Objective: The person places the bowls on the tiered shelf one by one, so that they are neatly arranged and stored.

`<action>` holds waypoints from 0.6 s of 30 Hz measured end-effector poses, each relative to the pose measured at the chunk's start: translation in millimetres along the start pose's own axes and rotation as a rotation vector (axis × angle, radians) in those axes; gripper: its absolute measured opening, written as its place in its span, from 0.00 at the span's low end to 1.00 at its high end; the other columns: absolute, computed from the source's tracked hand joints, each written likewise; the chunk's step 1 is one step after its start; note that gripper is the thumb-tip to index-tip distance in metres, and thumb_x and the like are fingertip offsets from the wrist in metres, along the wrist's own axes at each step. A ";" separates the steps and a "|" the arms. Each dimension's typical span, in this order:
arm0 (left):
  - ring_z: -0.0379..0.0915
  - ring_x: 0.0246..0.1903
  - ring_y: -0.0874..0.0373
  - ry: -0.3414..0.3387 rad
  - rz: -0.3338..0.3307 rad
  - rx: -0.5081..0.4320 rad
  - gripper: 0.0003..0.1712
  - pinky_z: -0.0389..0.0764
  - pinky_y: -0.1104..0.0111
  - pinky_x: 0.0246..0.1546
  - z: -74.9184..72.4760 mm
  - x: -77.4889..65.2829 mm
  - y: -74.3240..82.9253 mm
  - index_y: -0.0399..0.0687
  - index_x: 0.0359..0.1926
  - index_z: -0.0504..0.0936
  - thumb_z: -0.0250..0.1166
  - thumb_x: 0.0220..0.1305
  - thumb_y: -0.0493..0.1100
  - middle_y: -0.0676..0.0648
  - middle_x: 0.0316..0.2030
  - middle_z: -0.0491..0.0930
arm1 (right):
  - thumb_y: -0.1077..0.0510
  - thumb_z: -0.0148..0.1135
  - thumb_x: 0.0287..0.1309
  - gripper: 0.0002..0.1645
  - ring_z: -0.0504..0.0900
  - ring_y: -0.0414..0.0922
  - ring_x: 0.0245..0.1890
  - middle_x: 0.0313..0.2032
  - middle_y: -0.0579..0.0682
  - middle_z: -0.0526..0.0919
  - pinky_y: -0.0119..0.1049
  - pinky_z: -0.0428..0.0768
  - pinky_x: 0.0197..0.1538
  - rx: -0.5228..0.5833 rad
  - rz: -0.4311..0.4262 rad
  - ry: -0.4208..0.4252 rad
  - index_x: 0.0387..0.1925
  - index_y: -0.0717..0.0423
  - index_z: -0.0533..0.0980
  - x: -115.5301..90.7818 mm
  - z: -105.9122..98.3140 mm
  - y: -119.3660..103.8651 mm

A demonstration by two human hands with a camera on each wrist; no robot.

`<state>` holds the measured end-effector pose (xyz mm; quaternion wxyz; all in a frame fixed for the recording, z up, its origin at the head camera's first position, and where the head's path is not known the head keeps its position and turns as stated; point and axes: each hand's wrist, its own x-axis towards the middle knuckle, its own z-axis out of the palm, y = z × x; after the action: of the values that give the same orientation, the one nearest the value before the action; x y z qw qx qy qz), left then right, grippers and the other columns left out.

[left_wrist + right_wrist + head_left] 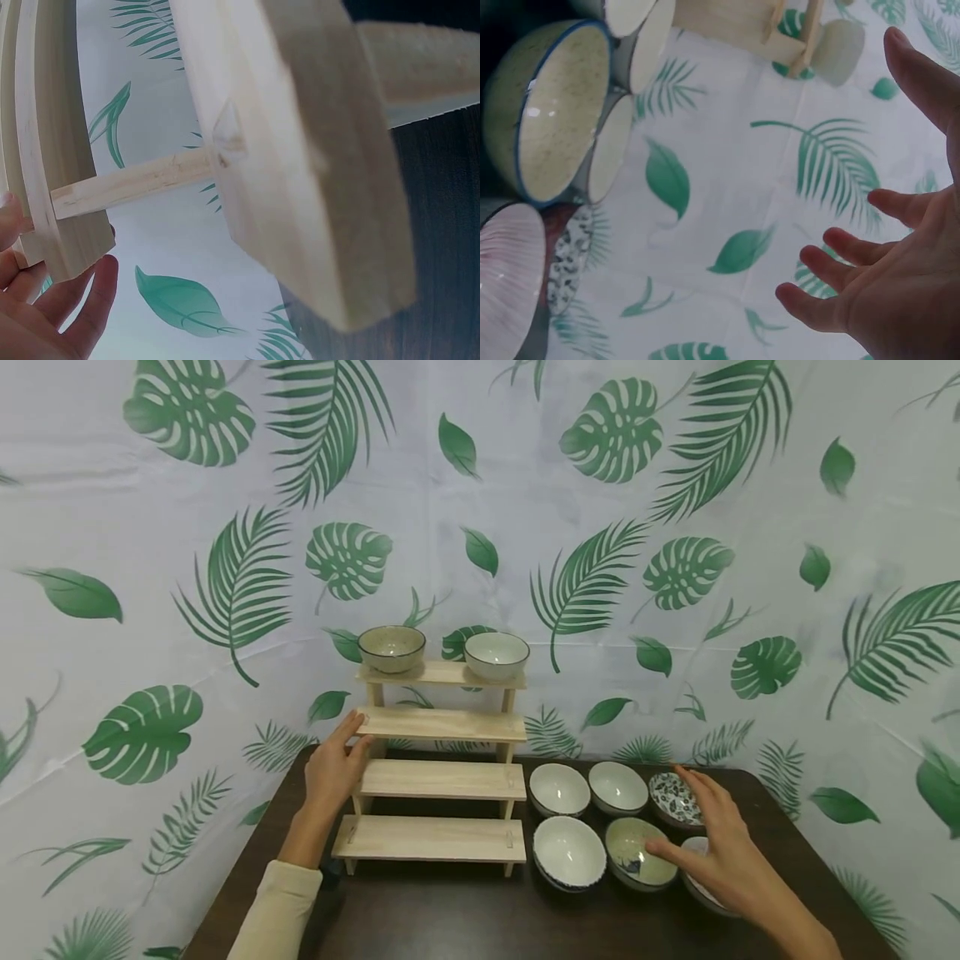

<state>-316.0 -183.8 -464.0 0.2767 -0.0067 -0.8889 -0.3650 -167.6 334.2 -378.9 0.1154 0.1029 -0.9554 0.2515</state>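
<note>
My left hand (337, 766) grips the left end of a tiered wooden display shelf (442, 723) near its second tier from the top. The left wrist view shows thumb and fingers around the end of a board (67, 150). Over the bowls at the right hovers my right hand (716, 843), fingers spread and holding nothing. Beneath and beside it are a yellowish-green bowl (637, 847), a bowl with a black floral pattern (673, 797) and a pale bowl partly hidden by the hand; its pinkish striped inside (510, 285) shows in the right wrist view.
On the top tier stand a beige speckled bowl (392, 650) and a white bowl (497, 653). More white bowls (559, 789) sit right of the shelf on the dark table (420, 918). A leaf-patterned cloth (480, 485) hangs behind.
</note>
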 end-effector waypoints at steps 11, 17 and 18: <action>0.87 0.49 0.42 -0.004 -0.003 -0.001 0.30 0.80 0.37 0.46 -0.1 -1.8 -0.2 0.49 0.71 0.76 0.65 0.72 0.51 0.46 0.72 0.72 | 0.39 0.78 0.52 0.69 0.54 0.78 0.70 0.74 0.75 0.52 0.82 0.61 0.54 -0.036 0.059 -0.011 0.82 0.52 0.47 -14.1 5.3 26.9; 0.87 0.49 0.42 -0.002 -0.005 0.001 0.30 0.80 0.36 0.48 -0.8 -1.7 1.6 0.50 0.71 0.76 0.65 0.72 0.51 0.48 0.72 0.72 | 0.40 0.78 0.53 0.70 0.54 0.78 0.69 0.73 0.76 0.52 0.83 0.61 0.53 -0.050 0.090 -0.023 0.83 0.54 0.45 -18.5 5.0 41.5; 0.87 0.50 0.43 -0.003 -0.007 0.002 0.30 0.80 0.36 0.48 -0.8 -1.6 1.6 0.51 0.71 0.76 0.66 0.72 0.52 0.48 0.72 0.73 | 0.39 0.78 0.53 0.70 0.54 0.78 0.69 0.73 0.76 0.52 0.83 0.61 0.53 -0.049 0.094 -0.026 0.83 0.55 0.44 -19.4 5.5 44.0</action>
<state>-313.9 -182.9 -463.3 0.2741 -0.0037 -0.8897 -0.3650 -161.3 371.7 -409.0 0.0936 0.0583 -0.9665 0.2319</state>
